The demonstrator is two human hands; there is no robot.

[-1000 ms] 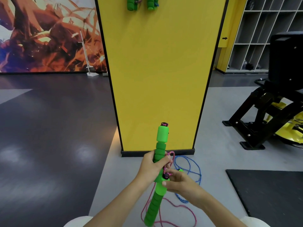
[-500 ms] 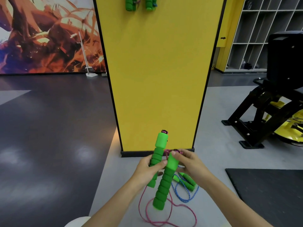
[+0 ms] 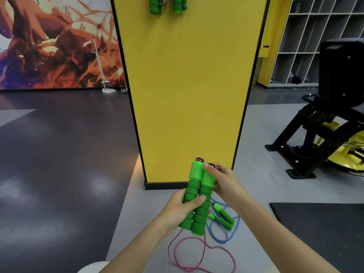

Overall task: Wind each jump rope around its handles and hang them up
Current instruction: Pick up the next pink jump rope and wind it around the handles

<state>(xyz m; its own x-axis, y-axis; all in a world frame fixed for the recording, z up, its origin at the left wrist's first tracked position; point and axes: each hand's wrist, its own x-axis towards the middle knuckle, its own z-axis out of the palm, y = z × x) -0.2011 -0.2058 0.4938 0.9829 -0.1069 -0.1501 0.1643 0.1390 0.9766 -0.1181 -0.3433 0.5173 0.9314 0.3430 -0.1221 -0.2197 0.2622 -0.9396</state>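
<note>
Two green foam handles of a pink jump rope stand side by side, upright, in front of me. My left hand grips both handles around their middle. My right hand holds the top of the right handle, thumb across it. The pink rope hangs down and loops loose on the grey floor. A second jump rope with a blue cord and green handles lies on the floor just beyond. Two wound ropes hang high on the yellow pillar.
A black and yellow exercise machine stands at the right, a black floor mat in front of it. Grey cubby shelves fill the back right. Dark glossy floor stretches to the left below an orange mural.
The two handles, held end to end a second ago, have been brought together side by side and upright. My right hand moved from the rope end up to the handle top.
</note>
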